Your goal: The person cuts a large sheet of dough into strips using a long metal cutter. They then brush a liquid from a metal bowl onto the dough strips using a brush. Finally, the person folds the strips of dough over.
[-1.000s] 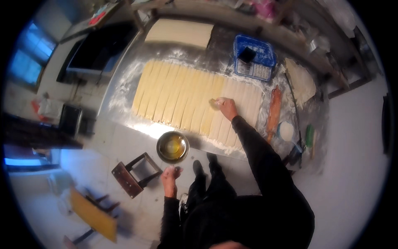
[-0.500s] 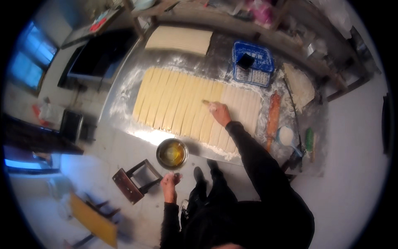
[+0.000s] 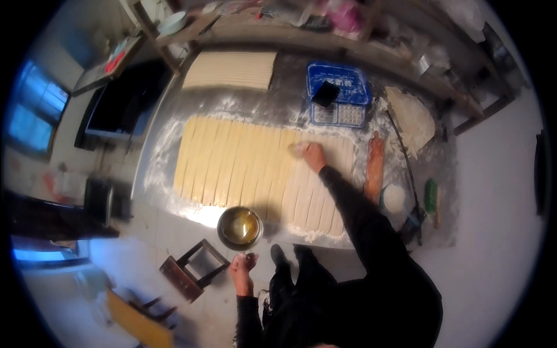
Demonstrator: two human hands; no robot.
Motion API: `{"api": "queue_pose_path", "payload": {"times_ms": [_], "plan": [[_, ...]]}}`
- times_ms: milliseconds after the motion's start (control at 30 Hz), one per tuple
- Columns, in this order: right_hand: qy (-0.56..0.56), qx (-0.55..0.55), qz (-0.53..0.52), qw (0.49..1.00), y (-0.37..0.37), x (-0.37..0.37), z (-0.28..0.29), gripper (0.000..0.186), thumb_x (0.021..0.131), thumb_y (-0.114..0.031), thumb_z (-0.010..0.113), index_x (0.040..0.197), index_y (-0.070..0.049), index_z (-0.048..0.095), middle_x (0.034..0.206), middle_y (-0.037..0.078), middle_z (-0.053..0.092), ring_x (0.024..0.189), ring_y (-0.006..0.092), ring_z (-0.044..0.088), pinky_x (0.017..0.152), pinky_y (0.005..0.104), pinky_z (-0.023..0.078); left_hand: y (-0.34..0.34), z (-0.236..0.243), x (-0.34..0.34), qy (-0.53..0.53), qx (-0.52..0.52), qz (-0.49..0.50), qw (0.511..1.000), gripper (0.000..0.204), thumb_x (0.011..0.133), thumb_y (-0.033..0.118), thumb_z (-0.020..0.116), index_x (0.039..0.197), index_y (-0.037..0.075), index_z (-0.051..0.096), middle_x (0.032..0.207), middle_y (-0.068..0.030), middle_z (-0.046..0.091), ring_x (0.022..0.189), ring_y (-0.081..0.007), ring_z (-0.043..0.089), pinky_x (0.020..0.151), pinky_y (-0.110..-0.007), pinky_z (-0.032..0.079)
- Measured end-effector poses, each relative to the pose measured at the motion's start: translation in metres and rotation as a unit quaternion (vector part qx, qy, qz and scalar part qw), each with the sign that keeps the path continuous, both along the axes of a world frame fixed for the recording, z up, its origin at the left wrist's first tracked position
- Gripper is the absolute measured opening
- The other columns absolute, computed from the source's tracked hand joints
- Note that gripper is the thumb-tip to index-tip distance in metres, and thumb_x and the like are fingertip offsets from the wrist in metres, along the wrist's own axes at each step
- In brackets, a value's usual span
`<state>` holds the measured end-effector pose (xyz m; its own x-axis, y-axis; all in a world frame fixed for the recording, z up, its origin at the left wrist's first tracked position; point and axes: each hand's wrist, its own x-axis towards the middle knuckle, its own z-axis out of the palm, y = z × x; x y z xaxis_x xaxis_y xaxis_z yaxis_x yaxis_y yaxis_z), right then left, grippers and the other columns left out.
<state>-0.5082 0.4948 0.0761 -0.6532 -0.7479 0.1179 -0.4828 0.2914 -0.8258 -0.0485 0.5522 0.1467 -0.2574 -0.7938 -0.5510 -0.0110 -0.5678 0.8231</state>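
On the floury metal table lies a broad sheet of dough [image 3: 232, 162], cut into long side-by-side strips. Its left and middle part is yellow and glossy, while the right part is pale and matt. Where the two tones meet, my right hand [image 3: 314, 155] presses a small yellowish brush-like thing [image 3: 295, 150] on the strips; its exact kind is unclear. A round metal bowl [image 3: 259, 232] with yellow oil-like liquid stands at the table's front edge. Just below it my left hand [image 3: 242, 272] hangs apart from the bowl, fingers curled; anything inside them is hidden.
A second cut dough sheet [image 3: 229, 69] lies at the back left. Behind my right hand is a blue and white plastic basket [image 3: 339, 87] with a black object on it. A rolling pin [image 3: 374, 165], a white scoop [image 3: 394, 198] and a green brush [image 3: 430, 195] lie right. A wooden stool [image 3: 187, 277] stands front left.
The view has shifted, so the table sits lower in the picture. My right hand has moved a little over the strips toward the pale side. My left hand stays near the bowl.
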Motion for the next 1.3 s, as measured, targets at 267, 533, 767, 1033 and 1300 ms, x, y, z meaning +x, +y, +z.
{"api": "queue_pose_path", "payload": {"times_ms": [267,533,767,1033,1300], "plan": [[0.211,0.025,0.117,0.970,0.054,0.033,-0.050,0.027,0.080,-0.006,0.055,0.103,-0.003,0.067,0.105,0.017,0.066,0.091,0.0354,0.064,0.079,0.0455,0.053,0.003,0.006,-0.051,-0.007,-0.003,-0.034,0.999,0.034,0.097,0.031,0.057,0.083,0.001,0.061,0.086,-0.0101,0.068,0.082,-0.0239,0.070,0.073,-0.030,0.053],[-0.349,-0.011,0.163,0.923,0.067,0.068,-0.001,0.028,0.082,-0.033,0.065,0.072,-0.007,0.069,0.066,0.016,0.065,0.054,0.0272,0.063,0.054,0.0392,0.050,0.006,0.006,-0.072,-0.012,0.009,-0.030,0.999,0.034,0.097,0.031,0.056,0.086,0.000,0.064,0.086,-0.0087,0.069,0.083,-0.0221,0.070,0.073,-0.030,0.052],[0.114,0.089,0.005,0.989,0.011,-0.037,-0.008,0.022,0.082,-0.024,0.061,0.094,-0.007,0.070,0.073,0.018,0.065,0.070,0.0366,0.065,0.066,0.0460,0.053,0.014,0.015,-0.076,-0.032,0.002,-0.040,0.999,0.034,0.097,0.029,0.057,0.092,-0.003,0.066,0.087,-0.0102,0.070,0.083,-0.0219,0.070,0.074,-0.029,0.051],[-0.121,0.049,0.177,0.976,0.127,0.141,0.029,0.028,0.087,-0.015,0.065,0.105,0.007,0.066,0.099,0.015,0.071,0.091,0.0249,0.069,0.082,0.0348,0.054,0.013,0.002,-0.060,-0.036,-0.026,-0.061,0.997,0.033,0.097,0.032,0.057,0.081,0.003,0.062,0.079,-0.0071,0.067,0.082,-0.0225,0.071,0.069,-0.028,0.049],[-0.297,-0.117,0.032,0.947,0.125,0.163,0.167,0.023,0.093,-0.012,0.064,0.102,0.009,0.066,0.084,0.007,0.069,0.079,0.0124,0.068,0.069,0.0255,0.053,0.016,-0.011,-0.048,-0.033,-0.070,-0.089,0.993,0.032,0.098,0.028,0.058,0.076,0.004,0.060,0.071,-0.0026,0.061,0.077,-0.0165,0.068,0.065,-0.024,0.046]]}}
